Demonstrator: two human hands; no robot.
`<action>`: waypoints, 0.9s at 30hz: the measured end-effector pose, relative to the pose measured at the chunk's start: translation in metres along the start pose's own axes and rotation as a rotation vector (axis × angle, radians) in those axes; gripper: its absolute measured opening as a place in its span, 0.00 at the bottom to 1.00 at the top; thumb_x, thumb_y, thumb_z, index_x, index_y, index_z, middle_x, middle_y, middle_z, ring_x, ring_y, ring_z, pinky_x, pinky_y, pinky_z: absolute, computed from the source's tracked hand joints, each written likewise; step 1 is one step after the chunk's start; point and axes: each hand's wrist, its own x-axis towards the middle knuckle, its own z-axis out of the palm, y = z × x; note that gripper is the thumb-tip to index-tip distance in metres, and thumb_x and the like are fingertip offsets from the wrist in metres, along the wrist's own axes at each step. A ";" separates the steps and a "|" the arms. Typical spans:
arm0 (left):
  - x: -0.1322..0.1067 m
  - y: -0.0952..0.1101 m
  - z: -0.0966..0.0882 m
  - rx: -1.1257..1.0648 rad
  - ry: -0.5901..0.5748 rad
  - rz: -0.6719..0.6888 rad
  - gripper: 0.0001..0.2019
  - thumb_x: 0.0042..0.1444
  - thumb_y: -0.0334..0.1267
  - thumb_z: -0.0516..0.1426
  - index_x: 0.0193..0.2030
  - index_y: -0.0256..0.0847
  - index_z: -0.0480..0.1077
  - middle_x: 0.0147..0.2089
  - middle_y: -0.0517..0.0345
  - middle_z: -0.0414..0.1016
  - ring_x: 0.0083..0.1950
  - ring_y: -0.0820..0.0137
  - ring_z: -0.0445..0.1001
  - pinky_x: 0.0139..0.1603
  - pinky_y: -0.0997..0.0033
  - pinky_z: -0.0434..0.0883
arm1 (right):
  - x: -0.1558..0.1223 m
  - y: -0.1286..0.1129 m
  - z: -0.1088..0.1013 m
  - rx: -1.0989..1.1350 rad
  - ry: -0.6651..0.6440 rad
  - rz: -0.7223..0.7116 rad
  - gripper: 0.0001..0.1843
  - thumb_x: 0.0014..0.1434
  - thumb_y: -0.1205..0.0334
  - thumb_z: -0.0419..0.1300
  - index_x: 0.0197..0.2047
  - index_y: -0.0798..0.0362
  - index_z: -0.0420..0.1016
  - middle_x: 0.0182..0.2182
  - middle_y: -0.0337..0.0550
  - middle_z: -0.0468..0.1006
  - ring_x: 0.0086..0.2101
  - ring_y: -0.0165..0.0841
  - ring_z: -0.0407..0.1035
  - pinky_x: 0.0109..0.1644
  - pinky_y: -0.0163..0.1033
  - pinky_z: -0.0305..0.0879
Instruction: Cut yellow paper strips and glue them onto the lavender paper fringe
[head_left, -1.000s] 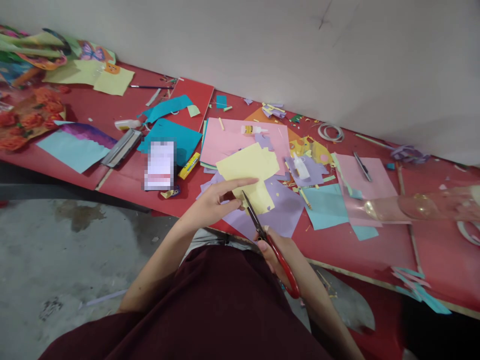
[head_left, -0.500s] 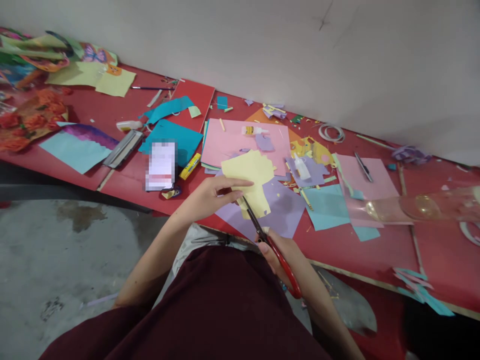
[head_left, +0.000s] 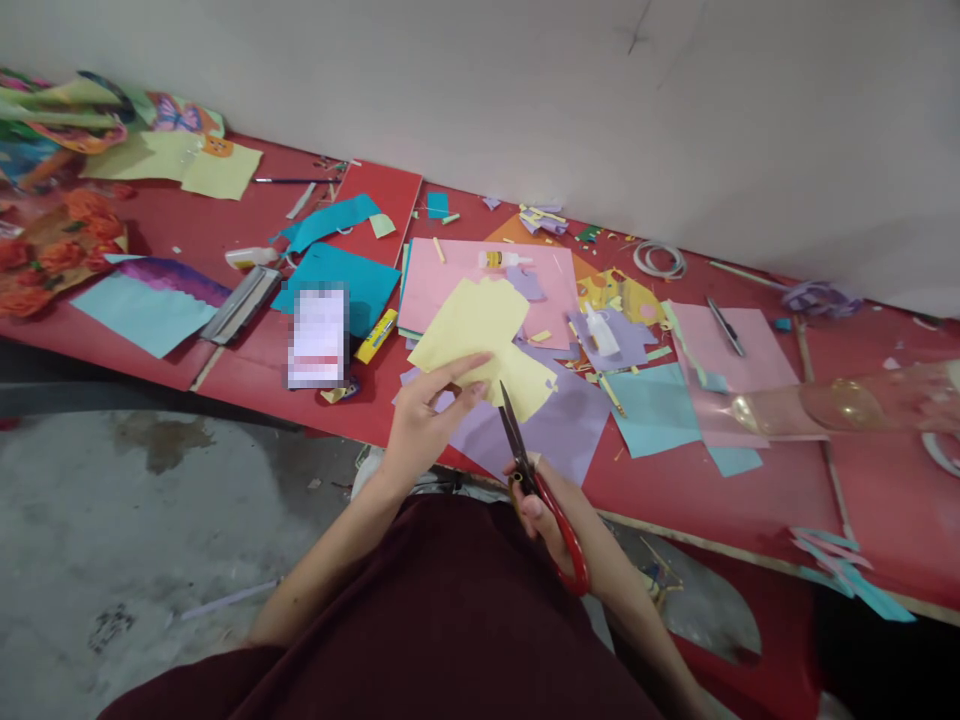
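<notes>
A pale yellow paper [head_left: 487, 330] with cut edges is pinched between the thumb and fingers of my left hand [head_left: 429, 420]. My right hand [head_left: 551, 500] grips red-handled scissors [head_left: 574, 555] by the handles. Their dark blades are slightly parted and point up at the paper's near edge, close to my left fingertips. Beneath the yellow paper lies a purple sheet [head_left: 577, 425] on the red table. Behind it, a pink sheet [head_left: 450, 265] tops a stack of coloured papers and carries a small glue bottle [head_left: 504, 259].
Left of the paper are a yellow box [head_left: 376, 336], a phone with a blurred screen [head_left: 318, 340] and a metal ruler-like tool [head_left: 241, 303]. To the right lie a white glue bottle [head_left: 601, 332], a pen [head_left: 725, 327] and a clear plastic bottle [head_left: 840, 405]. A wall rises behind the table.
The yellow paper has been turned, so its narrower part now points right instead of toward me. My left hand has shifted slightly left and down. The scissor blades have moved off the paper's edge.
</notes>
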 end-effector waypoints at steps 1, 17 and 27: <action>-0.002 0.000 0.002 -0.022 0.000 -0.010 0.16 0.60 0.40 0.65 0.55 0.45 0.79 0.56 0.53 0.82 0.45 0.68 0.82 0.50 0.66 0.81 | 0.000 0.000 0.001 0.022 -0.004 0.005 0.26 0.72 0.37 0.43 0.54 0.50 0.64 0.28 0.38 0.71 0.26 0.32 0.66 0.31 0.36 0.63; -0.007 0.006 0.010 -0.109 0.036 -0.092 0.18 0.60 0.39 0.65 0.57 0.44 0.78 0.41 0.58 0.85 0.32 0.74 0.81 0.39 0.73 0.82 | -0.002 0.002 0.002 0.065 -0.009 0.020 0.25 0.71 0.36 0.45 0.50 0.50 0.64 0.29 0.38 0.71 0.25 0.32 0.65 0.32 0.36 0.63; -0.007 0.008 0.011 -0.141 0.021 -0.104 0.17 0.58 0.39 0.65 0.55 0.45 0.79 0.42 0.58 0.85 0.33 0.74 0.80 0.39 0.73 0.82 | 0.000 -0.003 -0.002 0.039 -0.018 0.015 0.28 0.70 0.34 0.43 0.50 0.50 0.65 0.28 0.39 0.72 0.26 0.33 0.68 0.32 0.36 0.64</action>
